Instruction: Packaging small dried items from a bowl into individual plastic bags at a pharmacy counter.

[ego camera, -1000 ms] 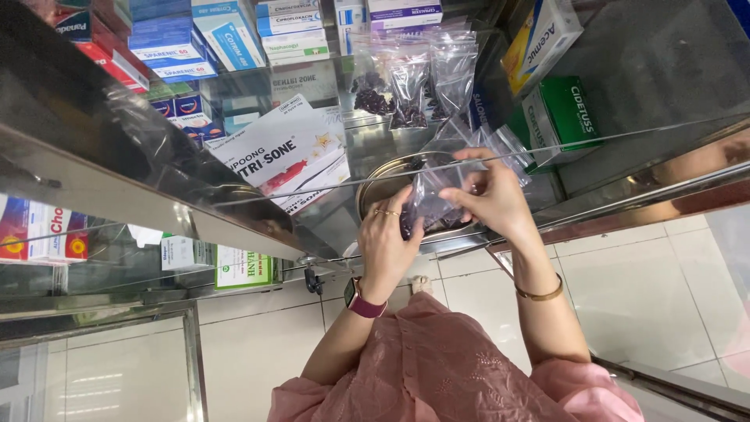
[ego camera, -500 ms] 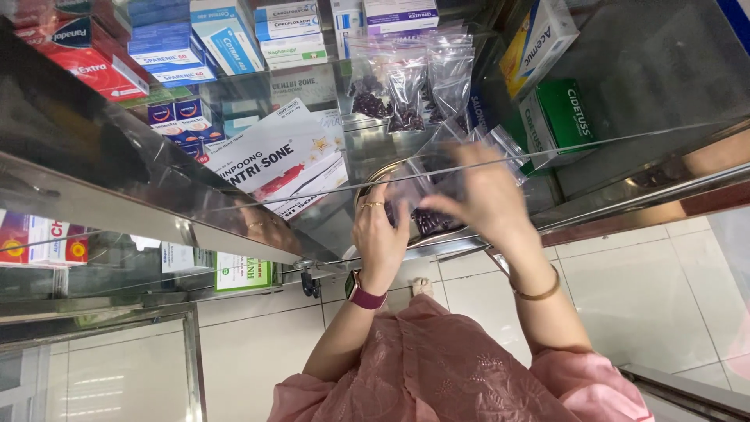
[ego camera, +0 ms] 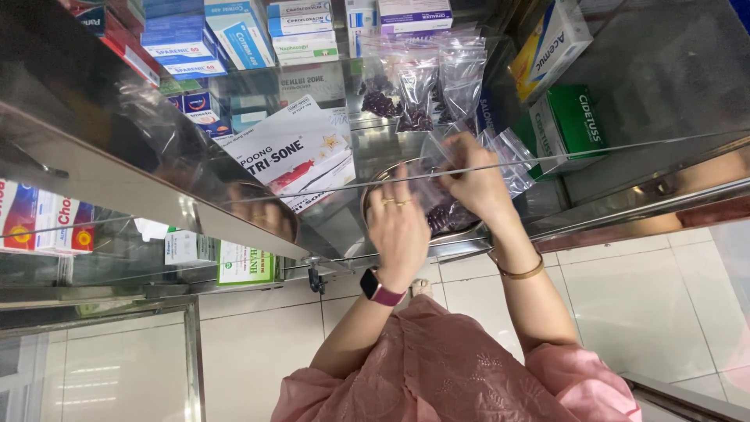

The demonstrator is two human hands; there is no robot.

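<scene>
Both hands meet over a round metal bowl [ego camera: 375, 191] on the glass counter [ego camera: 625, 148], w/ a small clear bag [ego camera: 437, 207] of dark purple pills between them. Left hand [ego camera: 398, 227] fingers pressed together on the bag at its 9 o'clock; right hand [ego camera: 476, 184] pinches the bag's top edge at 1 o'clock. More filled bags [ego camera: 418, 86] lie at 12 o'clock, a green box [ego camera: 566, 125] at 3 o'clock.

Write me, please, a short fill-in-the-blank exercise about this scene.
1. The slim gold bangle circles the ___ wrist.
2. The left hand wears gold ___ on its fingers.
3. The right hand and left hand pinch a small clear plastic bag above a round ___ bowl.
Missing: right; rings; metal.
</scene>
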